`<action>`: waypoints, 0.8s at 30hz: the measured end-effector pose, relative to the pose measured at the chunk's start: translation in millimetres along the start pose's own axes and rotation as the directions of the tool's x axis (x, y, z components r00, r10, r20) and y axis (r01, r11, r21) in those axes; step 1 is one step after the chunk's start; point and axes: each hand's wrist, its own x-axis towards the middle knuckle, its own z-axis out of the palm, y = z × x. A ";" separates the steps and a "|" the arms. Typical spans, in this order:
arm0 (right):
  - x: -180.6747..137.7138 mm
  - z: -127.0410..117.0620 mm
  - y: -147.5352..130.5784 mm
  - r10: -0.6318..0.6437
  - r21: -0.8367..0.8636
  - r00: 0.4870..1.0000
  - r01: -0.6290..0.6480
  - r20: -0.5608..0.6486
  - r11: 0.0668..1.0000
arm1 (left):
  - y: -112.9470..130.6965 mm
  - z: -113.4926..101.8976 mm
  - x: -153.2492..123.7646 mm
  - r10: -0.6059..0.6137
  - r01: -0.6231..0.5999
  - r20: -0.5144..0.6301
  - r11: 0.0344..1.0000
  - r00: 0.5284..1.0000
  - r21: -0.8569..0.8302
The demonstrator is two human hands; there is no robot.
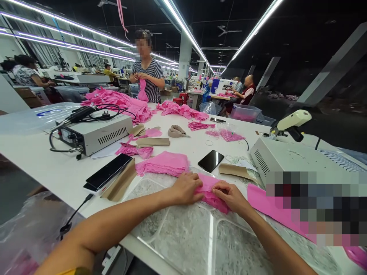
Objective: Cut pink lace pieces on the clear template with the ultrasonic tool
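Observation:
Both my hands rest on a small folded pink fabric piece [210,191] lying on a clear plastic sheet [183,225] at the table's near edge. My left hand [186,188] grips its left side, fingers curled over the cloth. My right hand [231,194] pinches its right side, fingers pressed together. A stack of pink fabric squares [163,163] lies just beyond my left hand. A flat pink sheet [266,206] lies to the right of my right hand.
A black phone [210,160] and a dark tablet [109,172] lie near. A grey metal box with cables [94,133] stands left, a white machine [286,156] right. Pink fabric piles [123,101] cover the far table, where a person in a striped shirt [149,76] handles pink cloth.

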 end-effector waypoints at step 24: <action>-43.2 1.1 7.5 -0.371 -0.560 0.901 0.192 -0.225 0.806 | -30.9 -9.0 -27.0 -0.063 -0.037 -0.293 0.946 0.954 -0.323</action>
